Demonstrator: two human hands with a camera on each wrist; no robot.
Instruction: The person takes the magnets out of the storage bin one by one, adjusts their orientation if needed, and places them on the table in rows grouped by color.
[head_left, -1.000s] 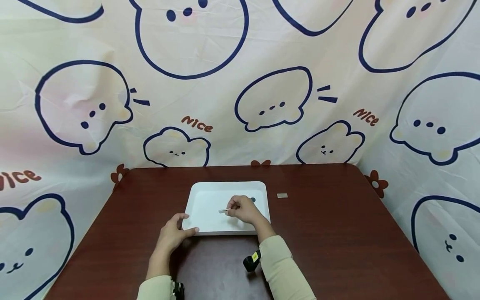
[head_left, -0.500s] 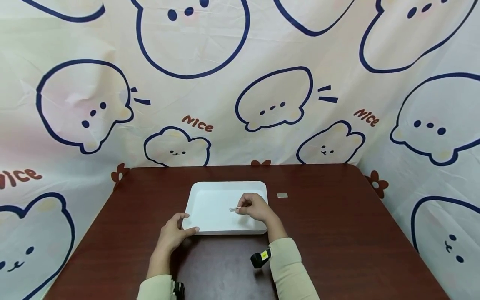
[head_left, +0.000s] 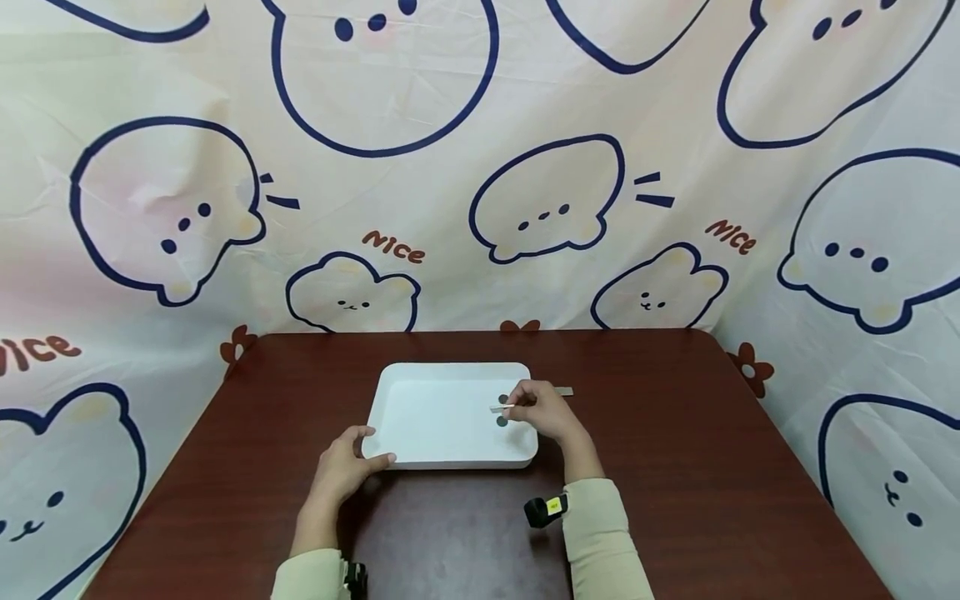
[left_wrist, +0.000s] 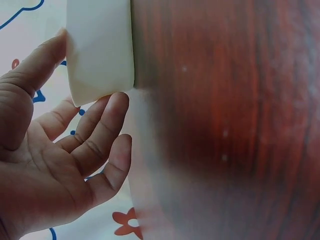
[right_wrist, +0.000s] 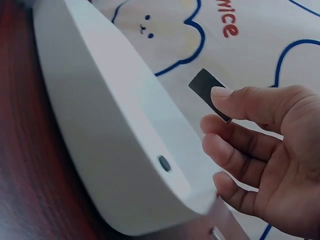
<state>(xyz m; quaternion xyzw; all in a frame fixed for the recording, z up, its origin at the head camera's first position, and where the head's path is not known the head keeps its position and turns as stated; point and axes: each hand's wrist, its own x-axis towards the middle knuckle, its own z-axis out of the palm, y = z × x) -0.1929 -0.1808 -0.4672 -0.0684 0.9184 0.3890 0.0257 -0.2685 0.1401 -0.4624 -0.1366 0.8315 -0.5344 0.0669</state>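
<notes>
My left hand (head_left: pixel 343 468) holds the near left corner of a shallow white tray (head_left: pixel 427 417). The left wrist view has the thumb and fingers either side of that tray corner (left_wrist: pixel 100 55). Over the tray's right part, my right hand (head_left: pixel 546 408) pinches a small flat strip (head_left: pixel 500 408) between thumb and finger. In the right wrist view the strip (right_wrist: pixel 205 87) is a dark rectangle, raised above the tray wall. Two dark round spots, one nearer (head_left: pixel 502 422) and one farther (head_left: pixel 503 399), lie by it at the tray's right side; whether they are discs or holes I cannot tell.
A small pale flat rectangle (head_left: pixel 565 391) lies on the brown table (head_left: pixel 675 467) just beyond the tray's right edge, partly hidden by the right hand. A cartoon-printed cloth (head_left: pixel 442 208) hangs behind and around the table.
My right hand has carried the strip rightward across the tray, toward its right side. The two dark spots now show beside it. My left hand stays at the tray corner.
</notes>
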